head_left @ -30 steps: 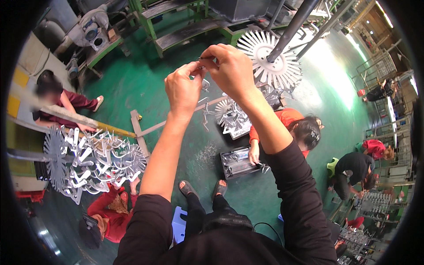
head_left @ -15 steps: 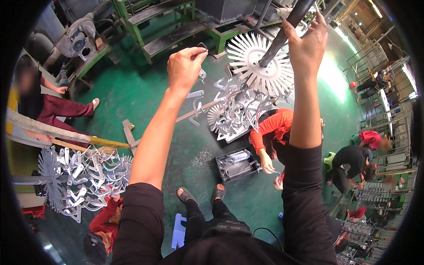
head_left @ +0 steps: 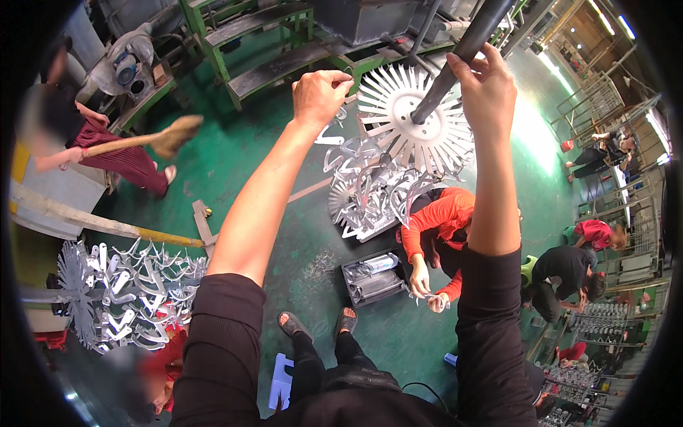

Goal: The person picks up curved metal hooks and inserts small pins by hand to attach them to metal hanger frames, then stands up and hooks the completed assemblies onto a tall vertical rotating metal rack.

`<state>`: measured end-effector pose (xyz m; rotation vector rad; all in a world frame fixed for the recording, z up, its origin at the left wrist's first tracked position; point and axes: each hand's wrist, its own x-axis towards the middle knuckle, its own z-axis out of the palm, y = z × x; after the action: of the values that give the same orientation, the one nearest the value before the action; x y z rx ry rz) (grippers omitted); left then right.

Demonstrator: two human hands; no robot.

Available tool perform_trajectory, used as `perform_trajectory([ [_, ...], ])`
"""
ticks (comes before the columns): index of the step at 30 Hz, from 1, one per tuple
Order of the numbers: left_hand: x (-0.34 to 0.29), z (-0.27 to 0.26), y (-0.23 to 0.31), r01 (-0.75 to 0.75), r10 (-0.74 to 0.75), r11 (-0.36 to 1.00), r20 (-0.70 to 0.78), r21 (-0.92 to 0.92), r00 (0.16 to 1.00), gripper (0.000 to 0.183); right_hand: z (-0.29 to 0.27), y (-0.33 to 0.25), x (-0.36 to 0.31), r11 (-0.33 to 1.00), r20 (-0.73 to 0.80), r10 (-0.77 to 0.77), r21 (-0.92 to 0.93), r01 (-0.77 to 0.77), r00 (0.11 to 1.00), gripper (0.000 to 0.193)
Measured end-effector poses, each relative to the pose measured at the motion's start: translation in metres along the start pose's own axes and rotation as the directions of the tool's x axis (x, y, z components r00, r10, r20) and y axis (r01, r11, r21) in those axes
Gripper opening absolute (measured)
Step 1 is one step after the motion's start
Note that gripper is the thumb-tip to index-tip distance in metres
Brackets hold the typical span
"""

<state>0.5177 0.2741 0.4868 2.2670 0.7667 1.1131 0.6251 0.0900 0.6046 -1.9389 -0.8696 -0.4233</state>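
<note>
My left hand [head_left: 320, 98] is raised, thumb and fingertips pinched together; whatever is between them is too small to make out. My right hand [head_left: 488, 91] is up beside a thick dark pole [head_left: 455, 75], thumb across its near side and fingers apart, partly bent. Whether it touches the pole I cannot tell. The pole runs down to a pale disc [head_left: 398, 110] with many flat spokes. Under the disc hang and lie many curved silvery metal parts [head_left: 384, 181].
A person in an orange top [head_left: 445, 217] crouches ahead, handling a small metal piece, next to a black crate [head_left: 373, 295]. Another person with a broom [head_left: 142, 139] is at left, near a second rack of metal parts [head_left: 135, 285]. A blue stool [head_left: 281, 381] stands by my feet.
My left hand has moved right; my right hand has dropped slightly, its fingers bending closer to the thumb. The person at left now holds the broom raised. The crouching person's hands have come together.
</note>
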Motion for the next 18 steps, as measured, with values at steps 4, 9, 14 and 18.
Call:
perform_trajectory([
  [4, 0.003, 0.011, -0.001, -0.021, 0.021, 1.0, 0.032, -0.006, 0.999, 0.018, 0.001, 0.002, 0.0, 1.0, 0.021, 0.003, 0.03, -0.004, 1.0, 0.031],
  [9, 0.005, 0.02, 0.0, -0.019, 0.019, 0.999, 0.009, -0.038, 1.0, 0.013, 0.001, -0.001, 0.001, 0.999, 0.018, 0.0, 0.035, 0.0, 1.0, 0.031],
  [14, 0.006, 0.026, -0.003, -0.07, 0.07, 0.996, -0.006, -0.052, 0.998, 0.014, 0.001, 0.002, 0.002, 1.0, 0.026, -0.006, 0.03, 0.005, 1.0, 0.031],
  [18, 0.005, 0.03, -0.003, -0.153, 0.152, 0.988, -0.054, -0.008, 0.987, 0.015, 0.0, 0.002, 0.001, 0.999, 0.022, -0.018, 0.027, 0.017, 1.0, 0.032],
])
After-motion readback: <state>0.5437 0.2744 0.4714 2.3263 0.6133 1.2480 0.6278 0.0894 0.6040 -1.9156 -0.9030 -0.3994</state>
